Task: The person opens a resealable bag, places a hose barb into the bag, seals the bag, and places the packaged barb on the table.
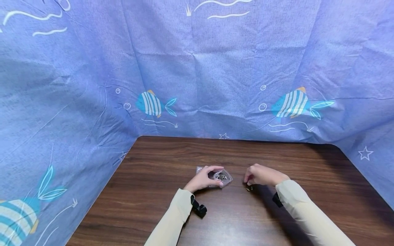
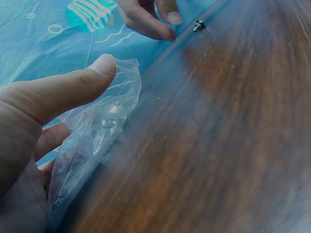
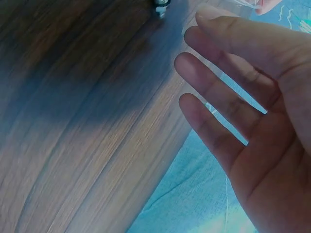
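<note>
My left hand point(image 1: 201, 179) holds a clear plastic zip bag point(image 1: 228, 178) low over the table, thumb at the near side and fingers at the far side. Small metal screws point(image 1: 221, 176) show inside the bag. In the left wrist view the thumb lies along the bag's mouth. To the right of the bag, my right hand point(image 1: 263, 175) hovers close above a few small screws point(image 1: 249, 188) on the table. Its fingers are loosely bent, with nothing visible between thumb and fingertips in the right wrist view. One screw point(image 3: 161, 8) there stands just beyond the fingertips.
The brown wood-grain table point(image 1: 154, 205) reaches back to a blue fabric curtain point(image 1: 221, 85) printed with fish, which encloses the far and side edges. Black straps point(image 1: 199, 208) sit at both wrists, below light sleeves point(image 1: 172, 218).
</note>
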`<action>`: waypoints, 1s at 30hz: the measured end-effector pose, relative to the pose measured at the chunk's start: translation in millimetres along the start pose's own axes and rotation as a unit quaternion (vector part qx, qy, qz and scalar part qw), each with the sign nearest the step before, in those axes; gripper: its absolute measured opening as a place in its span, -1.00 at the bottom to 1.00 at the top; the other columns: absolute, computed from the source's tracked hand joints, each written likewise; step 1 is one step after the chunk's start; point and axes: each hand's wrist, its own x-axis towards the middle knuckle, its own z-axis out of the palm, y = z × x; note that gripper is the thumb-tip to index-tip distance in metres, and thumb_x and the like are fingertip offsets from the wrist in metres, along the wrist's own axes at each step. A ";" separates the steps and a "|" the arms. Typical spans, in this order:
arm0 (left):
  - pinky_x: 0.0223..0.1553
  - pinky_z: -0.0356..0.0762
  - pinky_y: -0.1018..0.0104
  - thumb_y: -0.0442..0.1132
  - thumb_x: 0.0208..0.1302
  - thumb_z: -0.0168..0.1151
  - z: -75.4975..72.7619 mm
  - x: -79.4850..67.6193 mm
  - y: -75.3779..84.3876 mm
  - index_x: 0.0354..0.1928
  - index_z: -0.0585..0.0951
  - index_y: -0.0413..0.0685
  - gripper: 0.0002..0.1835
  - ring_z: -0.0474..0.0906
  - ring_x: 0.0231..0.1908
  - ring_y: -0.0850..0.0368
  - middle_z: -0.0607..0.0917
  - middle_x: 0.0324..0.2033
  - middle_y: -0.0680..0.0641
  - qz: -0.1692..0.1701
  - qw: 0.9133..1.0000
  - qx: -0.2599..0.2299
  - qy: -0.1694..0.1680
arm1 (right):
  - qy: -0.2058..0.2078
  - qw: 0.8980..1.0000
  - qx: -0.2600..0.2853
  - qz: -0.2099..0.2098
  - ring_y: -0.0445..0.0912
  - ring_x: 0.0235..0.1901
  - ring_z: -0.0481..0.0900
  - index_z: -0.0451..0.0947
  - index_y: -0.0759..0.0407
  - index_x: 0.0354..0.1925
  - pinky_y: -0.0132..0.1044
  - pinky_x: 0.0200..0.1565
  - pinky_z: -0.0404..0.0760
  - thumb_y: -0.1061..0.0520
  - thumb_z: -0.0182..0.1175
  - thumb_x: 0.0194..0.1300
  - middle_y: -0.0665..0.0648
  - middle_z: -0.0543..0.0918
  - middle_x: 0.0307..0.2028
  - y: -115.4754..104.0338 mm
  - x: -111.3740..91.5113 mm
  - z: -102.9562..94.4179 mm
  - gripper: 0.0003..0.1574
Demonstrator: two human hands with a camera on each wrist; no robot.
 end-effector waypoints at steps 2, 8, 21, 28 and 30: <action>0.19 0.32 0.19 0.02 0.03 0.47 0.3 -0.5 0.4 0.26 0.50 0.23 -0.31 0.39 0.09 0.20 0.59 0.13 0.17 -0.004 1.000 0.001 -0.002 | 0.000 1.000 0.001 -0.006 -0.27 -0.38 0.62 0.71 0.19 -0.39 -0.43 -0.31 0.59 0.35 0.38 0.02 0.00 0.73 -0.42 0.6 -3.3 0.2 -0.87; 0.19 0.31 0.18 0.02 0.03 0.47 1.4 -1.7 1.3 0.26 0.50 0.25 -0.32 0.38 0.10 0.20 0.58 0.14 0.18 -0.010 1.000 0.000 -0.005 | -0.016 0.999 0.048 0.006 -0.30 -0.38 0.61 0.71 0.16 -0.39 -0.44 -0.33 0.58 0.41 0.38 -0.05 -0.03 0.72 -0.40 4.3 -11.8 3.1 -0.78; 0.19 0.32 0.18 0.02 0.03 0.47 0.6 -1.4 1.4 0.27 0.50 0.23 -0.31 0.39 0.09 0.19 0.58 0.14 0.16 -0.005 1.000 0.000 -0.004 | 0.010 1.000 0.015 -0.026 -0.33 -0.42 0.55 0.70 0.09 -0.49 -0.41 -0.35 0.57 0.36 0.43 -0.08 -0.09 0.65 -0.42 7.3 -13.7 12.3 -0.81; 0.18 0.33 0.18 0.03 0.03 0.47 -0.1 -1.3 1.8 0.26 0.50 0.23 -0.32 0.40 0.09 0.19 0.59 0.13 0.16 -0.001 1.000 0.000 0.000 | 0.041 0.998 -0.022 -0.035 -0.35 -0.44 0.53 0.69 0.09 -0.52 -0.44 -0.35 0.54 0.30 0.46 -0.10 -0.11 0.64 -0.44 7.5 -15.7 16.1 -0.84; 0.18 0.33 0.18 0.03 0.04 0.46 -0.4 -1.4 1.6 0.26 0.50 0.25 -0.33 0.40 0.09 0.19 0.59 0.13 0.16 -0.001 1.000 0.000 0.000 | 0.053 0.997 -0.025 -0.044 -0.35 -0.45 0.53 0.68 0.10 -0.53 -0.44 -0.35 0.54 0.31 0.47 -0.11 -0.09 0.64 -0.45 8.4 -15.5 18.5 -0.84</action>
